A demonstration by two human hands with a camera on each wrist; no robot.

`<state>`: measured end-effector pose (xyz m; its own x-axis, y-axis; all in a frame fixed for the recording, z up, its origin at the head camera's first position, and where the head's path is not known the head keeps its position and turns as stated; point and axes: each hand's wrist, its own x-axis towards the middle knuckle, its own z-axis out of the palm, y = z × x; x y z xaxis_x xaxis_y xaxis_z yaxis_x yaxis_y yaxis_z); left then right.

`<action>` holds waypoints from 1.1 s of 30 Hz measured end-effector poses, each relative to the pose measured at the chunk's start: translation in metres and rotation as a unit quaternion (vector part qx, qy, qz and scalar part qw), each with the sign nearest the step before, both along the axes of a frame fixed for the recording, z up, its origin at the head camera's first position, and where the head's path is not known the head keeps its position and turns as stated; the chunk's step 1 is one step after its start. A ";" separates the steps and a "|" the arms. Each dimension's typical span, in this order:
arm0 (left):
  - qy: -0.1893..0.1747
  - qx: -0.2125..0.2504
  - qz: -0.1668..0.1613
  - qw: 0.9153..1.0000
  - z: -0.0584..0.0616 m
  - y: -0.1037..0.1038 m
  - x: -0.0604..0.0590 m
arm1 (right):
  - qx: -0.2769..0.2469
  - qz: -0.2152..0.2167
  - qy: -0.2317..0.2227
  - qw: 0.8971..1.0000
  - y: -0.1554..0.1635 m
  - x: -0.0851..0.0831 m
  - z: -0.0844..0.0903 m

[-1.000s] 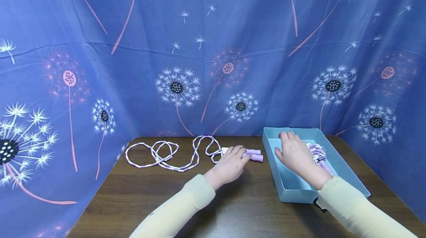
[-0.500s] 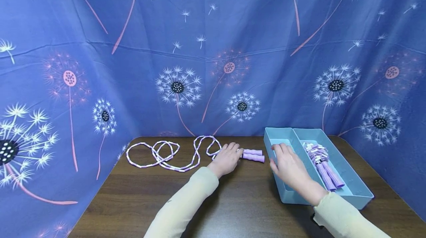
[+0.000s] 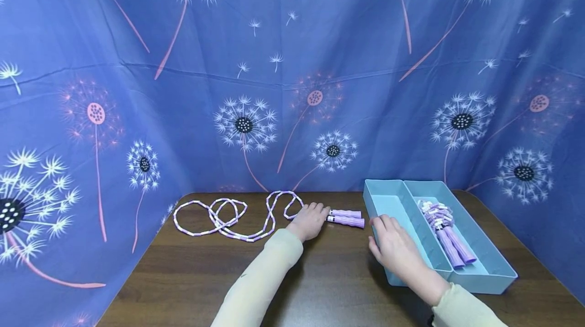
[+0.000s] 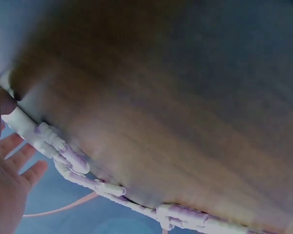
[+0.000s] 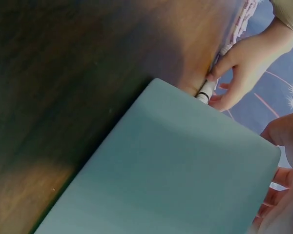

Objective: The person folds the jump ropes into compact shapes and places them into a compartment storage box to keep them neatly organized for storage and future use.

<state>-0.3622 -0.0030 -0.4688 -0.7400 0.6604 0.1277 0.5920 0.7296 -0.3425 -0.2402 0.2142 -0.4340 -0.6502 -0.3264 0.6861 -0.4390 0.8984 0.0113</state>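
A purple-and-white beaded jump rope (image 3: 256, 238) lies in loose loops on the table, its two lilac handles (image 3: 346, 221) side by side pointing right. My left hand (image 3: 308, 223) lies over the rope where it meets the handles. In the left wrist view its fingers (image 4: 23, 157) are spread and fairly straight, with the thumb at the white handle end. My right hand (image 3: 395, 246) is at the left rim of a light-blue two-compartment box (image 3: 484, 282), fingers relaxed, holding nothing. Contact with the rim is unclear. A second jump rope (image 3: 439, 218), bundled, lies in the right compartment.
The wooden table (image 3: 192, 281) backs onto a blue dandelion-print cloth (image 3: 183, 113) that also hangs at both sides. The box stands at the table's right, its left compartment (image 3: 397, 207) next to my right hand.
My right hand has drawn back from above the box toward its left rim, uncovering the bundled jump rope. My left hand has slid slightly left off the handles, which show more now.
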 end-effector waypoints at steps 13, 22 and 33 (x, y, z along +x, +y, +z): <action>0.028 -0.033 -0.024 0.999 0.001 0.001 0.006 | 0.024 0.013 0.010 1.000 -0.006 0.001 -0.003; 0.028 -0.053 -0.016 0.998 0.000 0.001 0.013 | 0.016 0.027 0.017 0.999 -0.011 -0.001 0.001; 0.036 -0.041 -0.015 0.998 -0.001 -0.005 0.018 | 0.015 0.026 0.007 1.000 -0.017 -0.004 0.005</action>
